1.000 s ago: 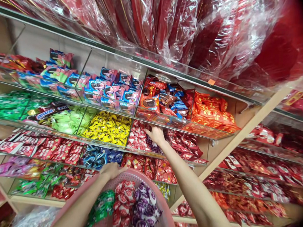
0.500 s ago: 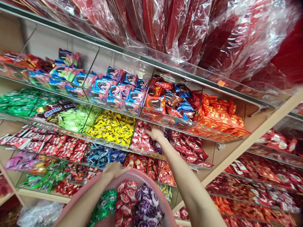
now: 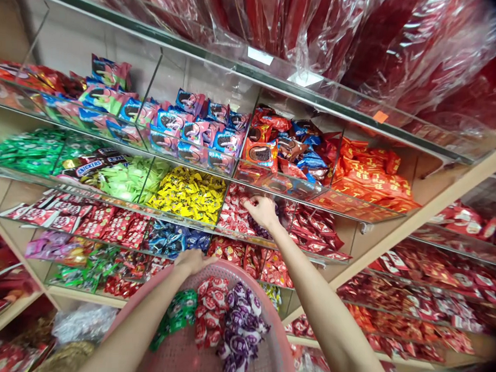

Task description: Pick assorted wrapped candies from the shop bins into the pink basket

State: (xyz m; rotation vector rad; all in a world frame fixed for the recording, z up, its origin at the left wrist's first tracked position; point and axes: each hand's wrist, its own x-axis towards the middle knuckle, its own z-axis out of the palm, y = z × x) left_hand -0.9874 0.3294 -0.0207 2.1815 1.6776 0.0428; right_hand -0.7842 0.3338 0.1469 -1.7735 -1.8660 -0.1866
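My left hand [image 3: 191, 261] grips the far rim of a pink plastic basket [image 3: 282, 317]. Inside the basket lie green-wrapped candies [image 3: 180, 312], red-and-white wrapped candies [image 3: 211, 309] and purple-and-white wrapped candies [image 3: 241, 329] in separate groups. My right hand [image 3: 263, 211] reaches into a shelf compartment, above loose red-and-white wrapped candies [image 3: 234, 210]. Its thumb and fingers are curled together; whether a candy is between them I cannot make out. Purple candies in the same row are partly hidden behind this hand.
Yellow-wrapped candies [image 3: 188, 197] fill the compartment left of my right hand. A glass shelf above holds blue-and-pink cookie packs [image 3: 193, 132] and orange packets [image 3: 370, 176]. Clear dividers separate the compartments. A wooden side panel [image 3: 392, 242] slants along the right.
My right hand has lifted slightly from the red-and-white candies, its fingers now drawn together. The basket, still in my left hand, shows more of its inside. The camera view has shifted a little.
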